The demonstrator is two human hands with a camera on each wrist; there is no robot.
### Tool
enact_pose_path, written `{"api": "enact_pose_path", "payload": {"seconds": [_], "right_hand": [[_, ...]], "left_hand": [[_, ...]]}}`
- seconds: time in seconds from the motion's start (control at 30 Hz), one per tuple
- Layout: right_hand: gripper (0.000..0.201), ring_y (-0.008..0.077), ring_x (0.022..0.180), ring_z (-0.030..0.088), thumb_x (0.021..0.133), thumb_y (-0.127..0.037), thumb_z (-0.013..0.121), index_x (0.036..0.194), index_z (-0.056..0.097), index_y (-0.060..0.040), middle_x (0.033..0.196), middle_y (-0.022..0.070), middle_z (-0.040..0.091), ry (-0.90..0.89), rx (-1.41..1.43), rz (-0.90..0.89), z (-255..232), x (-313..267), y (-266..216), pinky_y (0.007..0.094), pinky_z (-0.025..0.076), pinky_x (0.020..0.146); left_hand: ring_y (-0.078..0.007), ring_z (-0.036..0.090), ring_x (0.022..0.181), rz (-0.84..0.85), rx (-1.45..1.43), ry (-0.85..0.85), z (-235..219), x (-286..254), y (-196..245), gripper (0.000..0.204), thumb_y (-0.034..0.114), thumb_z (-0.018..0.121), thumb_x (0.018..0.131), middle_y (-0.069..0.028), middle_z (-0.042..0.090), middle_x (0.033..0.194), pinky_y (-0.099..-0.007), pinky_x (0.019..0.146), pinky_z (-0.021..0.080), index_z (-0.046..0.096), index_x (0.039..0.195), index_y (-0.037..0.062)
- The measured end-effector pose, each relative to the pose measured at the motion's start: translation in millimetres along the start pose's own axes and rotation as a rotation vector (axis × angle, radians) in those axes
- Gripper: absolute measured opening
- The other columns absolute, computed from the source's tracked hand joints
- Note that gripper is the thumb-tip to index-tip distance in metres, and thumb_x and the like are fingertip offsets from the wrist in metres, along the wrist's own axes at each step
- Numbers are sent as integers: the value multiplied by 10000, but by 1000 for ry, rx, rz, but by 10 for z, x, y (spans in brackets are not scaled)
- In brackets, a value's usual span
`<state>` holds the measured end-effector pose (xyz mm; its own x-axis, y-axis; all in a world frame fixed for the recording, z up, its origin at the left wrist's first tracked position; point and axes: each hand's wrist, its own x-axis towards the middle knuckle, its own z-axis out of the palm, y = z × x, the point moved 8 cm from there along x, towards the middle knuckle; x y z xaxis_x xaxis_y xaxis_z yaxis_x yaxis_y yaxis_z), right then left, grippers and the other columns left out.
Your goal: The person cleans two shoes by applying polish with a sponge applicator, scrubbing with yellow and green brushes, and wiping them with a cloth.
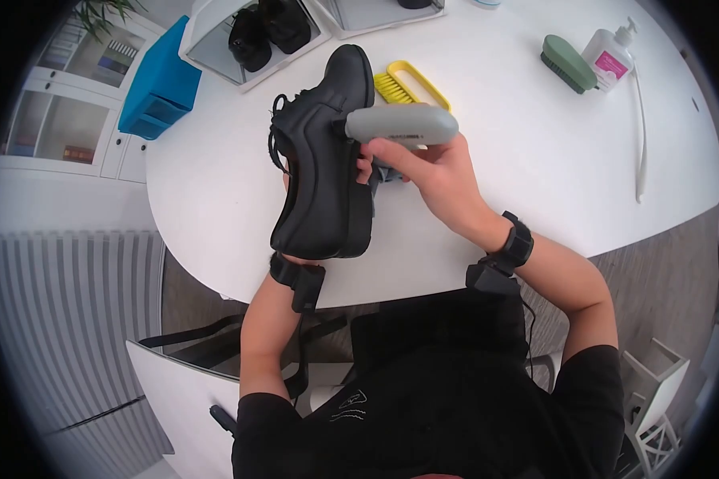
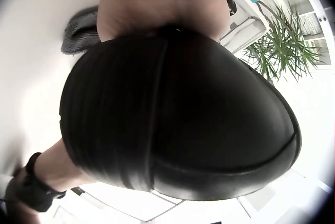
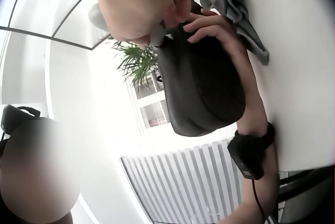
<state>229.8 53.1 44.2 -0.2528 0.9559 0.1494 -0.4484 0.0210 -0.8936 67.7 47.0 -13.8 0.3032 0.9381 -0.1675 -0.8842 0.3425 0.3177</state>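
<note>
A black lace-up shoe (image 1: 323,152) is held above the white table, its toe pointing away from me and its sole turned to the right. My left hand (image 3: 222,33) grips it from below, fingers curled around the sole; most of that hand is hidden behind the shoe in the head view. In my right hand (image 1: 447,188) is a grey rounded bottle (image 1: 399,124) with a short black tip, pinched between thumb and fingers. The tip meets the shoe's side near the sole. A crumpled grey cloth (image 3: 238,9) lies on the table beneath the hands.
Just beyond the bottle lies a yellow brush (image 1: 391,88). A green brush (image 1: 569,64), a white pump bottle (image 1: 611,60) and a long white stick (image 1: 640,136) are at the right. An open box (image 1: 244,76) with black shoes (image 1: 250,40) and a blue box (image 1: 160,84) stand at the back left.
</note>
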Motion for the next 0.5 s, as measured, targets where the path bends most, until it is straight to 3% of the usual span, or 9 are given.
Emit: {"api": "enact_pose_path", "payload": {"seconds": [0.03,0.07,0.13,0.2,0.33,0.4,0.5], "right_hand": [[261,113,851,739,974,-154,784,1181,736,-1,983,66,788,10,-38,-12,-4,-11,8,249,570,754],[261,113,851,739,974,-154,784,1181,736,-1,983,66,788,8,-38,-12,-11,-11,49,249,570,754],[304,106,838,727,950,-169,812,1189,737,3,1024,52,791,-37,-141,-55,21,-13,85,248,558,715],[334,100,811,712,934,-184,828,1201,740,-3,1033,43,794,-39,-248,-97,22,-61,57,250,547,688],[422,94,767,666,871,-220,882,1236,756,-50,1056,16,796,-106,-417,-221,125,-199,-60,257,511,617],[430,122,776,664,850,-205,890,1236,760,-68,1065,20,792,-170,-481,-324,207,-296,-144,264,519,623],[448,183,813,662,812,-175,897,1232,765,-94,1079,25,781,-295,-579,-501,373,-473,-213,284,538,634]], "left_hand": [[-289,540,1312,1,0,-2,8,-2,-22,463,258,546,1124,-162,549,1450,-407,1053,522,471,1524,37],[-312,563,1279,103,164,88,-49,-14,28,597,392,540,1104,-190,533,1474,-418,1081,517,432,1557,17],[-335,585,1245,207,325,182,-4,-61,117,744,525,533,1085,-217,517,1498,-430,1110,512,394,1589,-3],[-314,592,1235,114,351,-65,248,-52,47,775,513,555,1077,-208,469,1572,-406,1112,514,332,1630,18],[-302,589,1251,104,301,-107,156,44,156,800,498,547,1079,-210,437,1610,-387,1112,512,279,1652,9],[-304,579,1285,-125,-148,-263,130,127,96,793,474,530,1080,-222,440,1603,-389,1120,506,279,1642,-27],[-319,570,1311,-122,-277,-265,10,194,166,806,482,509,1073,-253,423,1606,-402,1132,494,290,1628,-60]]}}
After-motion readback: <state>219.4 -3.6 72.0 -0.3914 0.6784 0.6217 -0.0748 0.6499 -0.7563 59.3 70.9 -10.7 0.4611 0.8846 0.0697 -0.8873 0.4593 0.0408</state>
